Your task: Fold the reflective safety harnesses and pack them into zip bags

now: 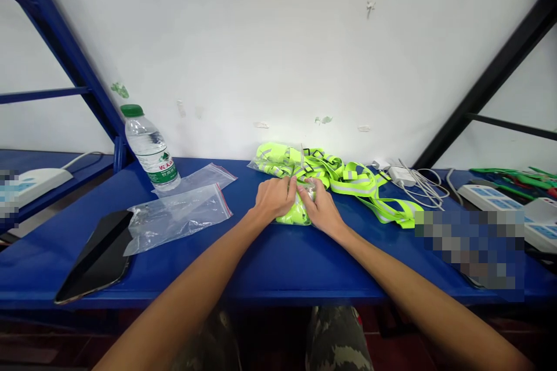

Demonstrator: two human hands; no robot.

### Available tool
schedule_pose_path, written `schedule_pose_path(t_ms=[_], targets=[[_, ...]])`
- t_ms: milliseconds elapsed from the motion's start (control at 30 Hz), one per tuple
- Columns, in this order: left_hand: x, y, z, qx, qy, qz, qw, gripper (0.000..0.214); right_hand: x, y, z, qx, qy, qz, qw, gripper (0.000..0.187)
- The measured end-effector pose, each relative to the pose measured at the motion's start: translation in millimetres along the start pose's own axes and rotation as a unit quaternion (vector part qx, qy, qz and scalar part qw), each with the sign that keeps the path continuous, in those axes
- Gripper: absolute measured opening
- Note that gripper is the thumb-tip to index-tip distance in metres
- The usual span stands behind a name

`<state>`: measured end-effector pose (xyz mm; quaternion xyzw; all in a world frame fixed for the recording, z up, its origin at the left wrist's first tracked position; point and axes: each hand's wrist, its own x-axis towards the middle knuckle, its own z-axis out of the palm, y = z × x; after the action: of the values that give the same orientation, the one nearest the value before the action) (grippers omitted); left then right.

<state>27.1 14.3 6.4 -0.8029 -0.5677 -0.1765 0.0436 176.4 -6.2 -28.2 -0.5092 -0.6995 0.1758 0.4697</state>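
The work surface is a blue steel shelf (261, 261) against a scuffed white wall (226, 52). At centre, directly before me, lies a bundle of fluorescent yellow fabric (292, 219). My left hand (274, 197) and right hand (315, 207) sit close together on it, fingers narrowly gathered and gripping its upper part, with a clear plastic glint between them. Loose yellow reflective webbing (350, 182) with black straps spreads behind and rightward, touching the bundle. To the left lie two clear plastic bags (178, 217), with a green-capped water bottle (150, 148) standing beside them and a black smartphone (96, 255) nearer me. To the right are a white charger (401, 176) and a power strip (487, 197).
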Motion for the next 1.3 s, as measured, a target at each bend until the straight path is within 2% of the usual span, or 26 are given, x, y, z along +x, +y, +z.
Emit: schedule_pose_path(t_ms=[333,567,633,700,800,867,933,1000,1067,1133,1200,1300], targets=[[-2.8,3.5,3.1,-0.006,0.009,0.005,1.000,0.068,1.2,2.0,2.6,-0.026,-0.005,-0.051,0.998,0.024],[-3.7,-0.3,0.9,-0.019,-0.003,-0.003,1.000,0.064,0.5,2.6,-3.4,-0.095,-0.003,-0.064,0.993,0.031],[-4.5,-4.1,-0.4,-0.019,0.009,-0.016,1.000,0.059,-2.3,-1.1,-8.5,-0.135,0.024,-0.108,0.985,0.040],[-4.7,-8.7,-2.7,-0.020,0.021,-0.032,0.999,0.056,-5.8,-6.3,-12.9,-0.171,0.036,-0.194,0.965,0.053],[-3.9,-17.2,-9.7,-0.026,0.030,-0.056,0.998,0.057,-10.2,-12.5,-13.9,-0.221,-0.009,-0.307,0.926,0.064],[-3.6,-25.5,-16.2,-0.026,0.037,-0.069,0.997,0.059,-10.9,-12.9,-10.3,-0.250,-0.041,-0.328,0.910,0.061],[-5.1,-37.5,-22.0,-0.011,0.058,-0.097,0.994,0.055,-9.5,-10.4,-4.7,-0.261,-0.063,-0.312,0.912,0.052],[-8.8,-52.6,-24.8,0.017,0.070,-0.158,0.985,0.045,-6.5,-6.6,1.3,-0.260,-0.077,-0.281,0.920,0.046],[-14.1,-67.7,-23.6,0.028,0.032,-0.239,0.970,0.046,-2.7,-3.2,6.8,-0.259,-0.086,-0.255,0.928,0.044],[-19.8,-78.0,-19.1,0.014,-0.041,-0.294,0.955,0.054,1.4,-0.6,11.5,-0.252,-0.088,-0.226,0.937,0.044],[-24.9,-80.7,-13.0,0.006,-0.083,-0.300,0.950,0.057,5.9,1.1,15.8,-0.234,-0.076,-0.187,0.951,0.044],[-30.0,-73.3,-4.5,0.036,-0.059,-0.265,0.962,0.054,14.2,1.4,21.6,-0.180,-0.032,-0.133,0.974,0.044]])
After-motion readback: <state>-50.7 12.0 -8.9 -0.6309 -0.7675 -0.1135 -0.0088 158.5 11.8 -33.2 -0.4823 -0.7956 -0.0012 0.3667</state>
